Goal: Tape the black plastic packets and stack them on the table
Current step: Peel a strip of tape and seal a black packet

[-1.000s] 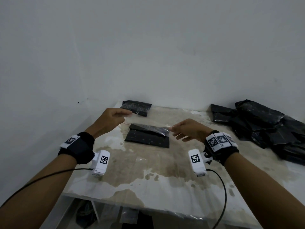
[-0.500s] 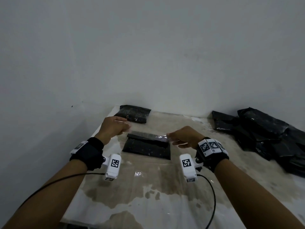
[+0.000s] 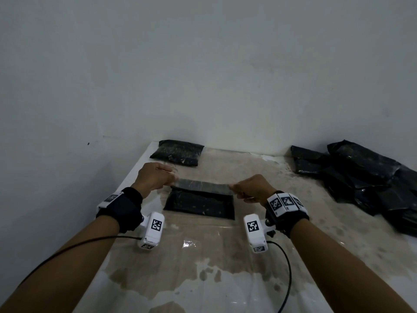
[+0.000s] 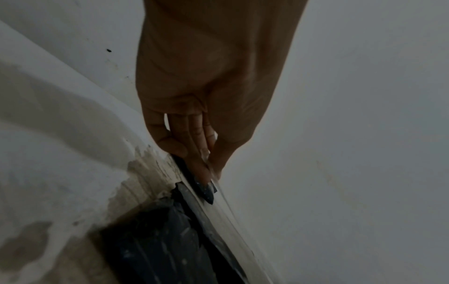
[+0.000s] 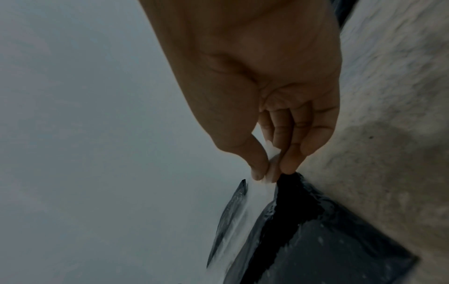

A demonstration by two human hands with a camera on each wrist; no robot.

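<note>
A flat black plastic packet (image 3: 199, 203) lies on the table between my hands, its far flap raised. A strip of clear tape (image 3: 202, 184) is stretched across that far edge. My left hand (image 3: 155, 175) pinches the strip's left end, and my right hand (image 3: 247, 188) pinches its right end. In the left wrist view the left fingertips (image 4: 206, 169) hold the tape (image 4: 228, 207) just above the packet (image 4: 170, 240). In the right wrist view thumb and fingertips (image 5: 272, 169) nip the tape (image 5: 248, 196) beside the packet's corner (image 5: 303, 221).
One taped black packet (image 3: 178, 152) lies at the far left corner by the wall. A loose heap of black packets (image 3: 365, 181) fills the far right of the stained table (image 3: 214, 256). White walls close the far and left sides.
Both hands have drawn back toward me and lowered the stretched tape toward the packet's far edge. The head view has tipped upward.
</note>
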